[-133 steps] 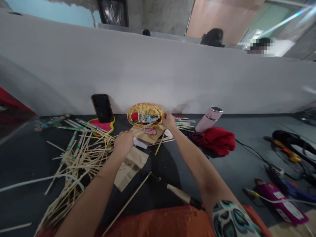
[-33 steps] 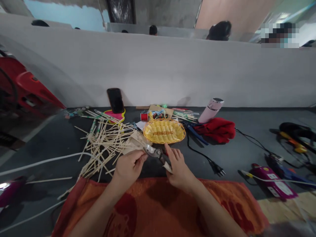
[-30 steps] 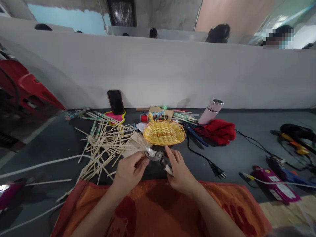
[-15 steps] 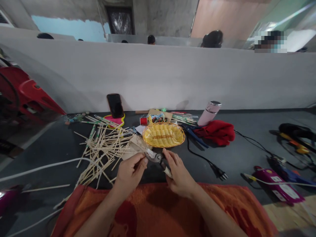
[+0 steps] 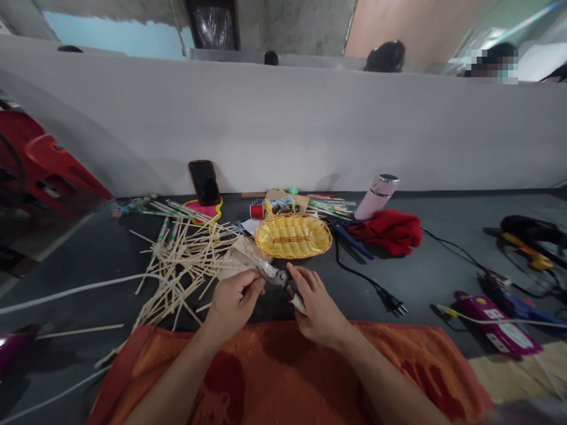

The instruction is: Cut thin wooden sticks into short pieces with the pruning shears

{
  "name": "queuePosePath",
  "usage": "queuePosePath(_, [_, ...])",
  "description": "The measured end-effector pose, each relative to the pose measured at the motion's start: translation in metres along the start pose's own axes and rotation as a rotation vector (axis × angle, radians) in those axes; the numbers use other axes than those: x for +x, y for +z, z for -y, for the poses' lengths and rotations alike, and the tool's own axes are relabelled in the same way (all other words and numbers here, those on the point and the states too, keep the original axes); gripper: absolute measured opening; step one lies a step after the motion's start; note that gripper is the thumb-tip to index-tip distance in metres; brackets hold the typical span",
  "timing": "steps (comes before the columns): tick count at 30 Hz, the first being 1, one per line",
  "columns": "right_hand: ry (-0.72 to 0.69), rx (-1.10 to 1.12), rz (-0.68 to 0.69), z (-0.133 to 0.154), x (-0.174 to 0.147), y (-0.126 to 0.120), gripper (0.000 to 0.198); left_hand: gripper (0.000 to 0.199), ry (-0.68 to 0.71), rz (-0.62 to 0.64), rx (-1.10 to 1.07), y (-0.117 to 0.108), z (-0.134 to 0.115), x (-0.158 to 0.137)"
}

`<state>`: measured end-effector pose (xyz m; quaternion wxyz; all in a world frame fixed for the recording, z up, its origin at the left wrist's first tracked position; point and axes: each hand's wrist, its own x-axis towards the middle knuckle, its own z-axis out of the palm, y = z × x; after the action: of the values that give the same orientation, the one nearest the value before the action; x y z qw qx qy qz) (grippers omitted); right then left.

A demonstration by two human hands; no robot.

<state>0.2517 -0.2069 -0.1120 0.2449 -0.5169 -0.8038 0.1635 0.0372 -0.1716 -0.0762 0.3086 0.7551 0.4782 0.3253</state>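
Observation:
My right hand [image 5: 319, 304] is closed around the handles of the pruning shears [image 5: 280, 277], whose blades point left toward my other hand. Fingers pinched together, my left hand [image 5: 235, 300] is right at the blade tips; whatever lies in that pinch is too small to make out. A whitish, shiny bit [image 5: 267, 268] shows at the blades. Just beyond the shears sits a yellow woven basket [image 5: 293, 236] with an orange-brown rim. Left of it, thin wooden sticks [image 5: 190, 254] lie in a loose heap, partly beside a piece of brown cardboard [image 5: 241, 255].
An orange towel [image 5: 274, 378] covers the near table edge. Behind the basket are a red thread spool [image 5: 256, 211] and a propped phone [image 5: 205, 183]. To the right are a pink bottle [image 5: 377, 198], red cloth [image 5: 390, 233], black plug cord [image 5: 376, 289] and purple glue gun [image 5: 498, 324].
The view has tilted slightly, so the table things sit a little higher in the picture. Both hands and the shears keep almost the same pose.

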Motion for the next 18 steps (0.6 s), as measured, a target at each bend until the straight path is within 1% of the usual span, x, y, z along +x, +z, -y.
queuePosePath(4, [0.034,0.03,-0.019,0.0022,0.0007,0.0022,0.084,0.034,-0.022,-0.007,0.013,0.0029,0.0008,0.0006])
queuePosePath(8, [0.092,0.007,0.011,0.0047,-0.0001,0.0025,0.083,0.036,-0.05,0.009,0.004,0.0042,-0.0009,-0.0003])
queuePosePath(14, [0.108,-0.03,0.032,0.0045,-0.0001,0.0007,0.084,0.038,-0.083,0.038,-0.037,0.0024,0.0006,0.0004])
queuePosePath(18, [0.08,-0.053,0.021,0.001,0.0009,-0.0002,0.082,0.037,-0.068,0.101,-0.143,-0.001,0.0026,0.0034])
